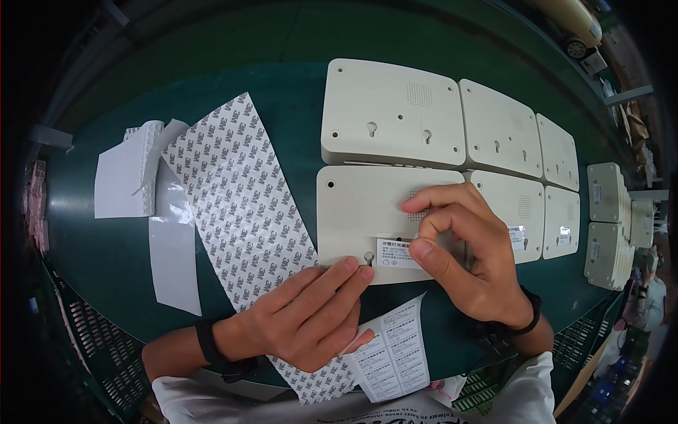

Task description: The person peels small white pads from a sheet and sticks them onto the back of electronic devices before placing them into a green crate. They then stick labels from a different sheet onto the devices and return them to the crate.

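A cream-coloured plastic housing with screw holes and a dotted speaker grille lies before me. Near its front edge is a small white printed label. My right hand pinches the label's right end between thumb and bent forefinger. At the housing's front edge, the fingertips of my left hand rest beside a keyhole slot, left of the label. That hand's fingers are curled, with its thumb on the edge of a sheet of printed labels hanging toward me.
More cream housings stand in two rows behind and to the right, with further stacks at the far right. A patterned backing sheet slants across the green table. White sheets and a translucent strip lie at left.
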`<state>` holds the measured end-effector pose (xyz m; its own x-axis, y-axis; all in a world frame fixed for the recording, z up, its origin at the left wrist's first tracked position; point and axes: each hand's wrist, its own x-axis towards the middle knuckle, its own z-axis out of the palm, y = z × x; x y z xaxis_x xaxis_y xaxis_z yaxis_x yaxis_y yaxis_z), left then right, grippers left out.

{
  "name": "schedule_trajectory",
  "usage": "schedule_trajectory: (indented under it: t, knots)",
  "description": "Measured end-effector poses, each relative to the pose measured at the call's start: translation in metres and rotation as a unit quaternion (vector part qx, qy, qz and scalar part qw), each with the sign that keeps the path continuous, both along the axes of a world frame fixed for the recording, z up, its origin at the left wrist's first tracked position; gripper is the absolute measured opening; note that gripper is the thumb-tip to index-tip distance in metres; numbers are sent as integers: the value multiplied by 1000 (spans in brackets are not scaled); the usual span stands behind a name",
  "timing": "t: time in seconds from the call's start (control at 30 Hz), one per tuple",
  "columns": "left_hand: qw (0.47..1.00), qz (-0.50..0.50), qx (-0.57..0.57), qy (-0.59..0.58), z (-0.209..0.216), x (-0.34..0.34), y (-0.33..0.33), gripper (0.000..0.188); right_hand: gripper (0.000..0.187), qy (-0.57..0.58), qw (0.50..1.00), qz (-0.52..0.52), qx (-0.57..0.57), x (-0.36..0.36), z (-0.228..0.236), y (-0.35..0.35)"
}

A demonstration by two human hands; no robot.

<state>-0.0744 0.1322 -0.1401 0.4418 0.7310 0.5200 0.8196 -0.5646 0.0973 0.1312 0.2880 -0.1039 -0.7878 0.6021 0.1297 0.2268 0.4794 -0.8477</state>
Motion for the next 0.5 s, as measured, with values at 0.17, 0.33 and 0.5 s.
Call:
schedule_trajectory:
  t: [0.17, 0.33, 0.5]
  knots:
    - [1000, -1, 0, -6, 0, 0, 0, 34, 16, -9, 1000, -4, 11, -1, 1, -2]
    - [1000, -2, 2, -11, -2, 0, -1, 34, 16, -9, 1000, -4, 17, -1, -1, -3]
    - [1000, -4, 4, -13, -1, 0, -1, 34, 14, -12, 1000, -6, 21, -2, 0, -4]
